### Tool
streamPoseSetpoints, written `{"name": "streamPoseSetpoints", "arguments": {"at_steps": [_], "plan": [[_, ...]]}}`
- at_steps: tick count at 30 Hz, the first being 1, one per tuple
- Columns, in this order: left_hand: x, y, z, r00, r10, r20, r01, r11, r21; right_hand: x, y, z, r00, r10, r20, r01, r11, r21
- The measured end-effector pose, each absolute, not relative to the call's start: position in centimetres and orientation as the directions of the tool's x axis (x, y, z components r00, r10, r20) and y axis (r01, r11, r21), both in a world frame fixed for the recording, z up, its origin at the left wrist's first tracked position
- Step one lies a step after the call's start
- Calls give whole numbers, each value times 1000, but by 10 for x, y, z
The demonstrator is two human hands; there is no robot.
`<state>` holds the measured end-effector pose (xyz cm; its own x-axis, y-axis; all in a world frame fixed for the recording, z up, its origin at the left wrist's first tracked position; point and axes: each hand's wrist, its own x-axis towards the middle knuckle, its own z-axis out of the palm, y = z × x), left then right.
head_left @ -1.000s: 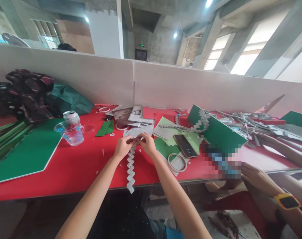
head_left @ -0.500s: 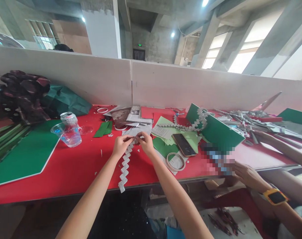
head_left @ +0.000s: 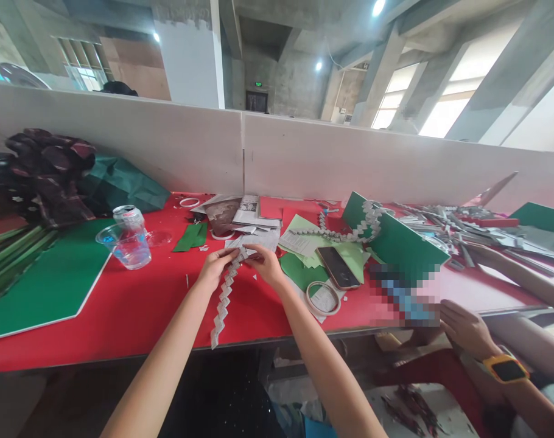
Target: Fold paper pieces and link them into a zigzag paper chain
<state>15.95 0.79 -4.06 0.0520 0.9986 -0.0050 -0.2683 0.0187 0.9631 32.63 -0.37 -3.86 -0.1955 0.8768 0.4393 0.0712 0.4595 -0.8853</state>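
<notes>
A zigzag chain of folded grey-white paper hangs from my fingers over the red table, its lower end at the table's front edge. My left hand pinches the chain near its upper end. Close beside it, my right hand has its fingers closed at the chain's top, partly hiding it. Right of my hands lie a phone, green papers and a roll of tape.
On the left are a plastic cup, a can and a green board. Another paper chain drapes over a green folder. At right, another person's hand with a yellow watch reaches in.
The chain has tilted, its lower end swinging slightly left and up. My left hand has shifted a little left and down along it, and my fingers have moved apart slightly.
</notes>
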Motion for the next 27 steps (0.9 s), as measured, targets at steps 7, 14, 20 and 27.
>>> {"name": "streamPoseSetpoints", "arguments": {"at_steps": [7, 14, 20, 27], "plan": [[156, 8, -41, 78, 996, -44, -232, 61, 971, 327, -9, -36, -218, 875, 432, 89, 459, -884], [158, 5, -38, 53, 998, -33, -203, 43, 978, 329, -5, -40, -226, 837, 499, 220, 543, -811], [160, 5, -40, 48, 997, -57, -205, 66, 977, 332, -3, -44, -223, 818, 530, 315, 575, -755], [160, 4, -37, 61, 993, -104, -266, 116, 957, 330, 0, -45, -179, 865, 469, 227, 500, -836]]}}
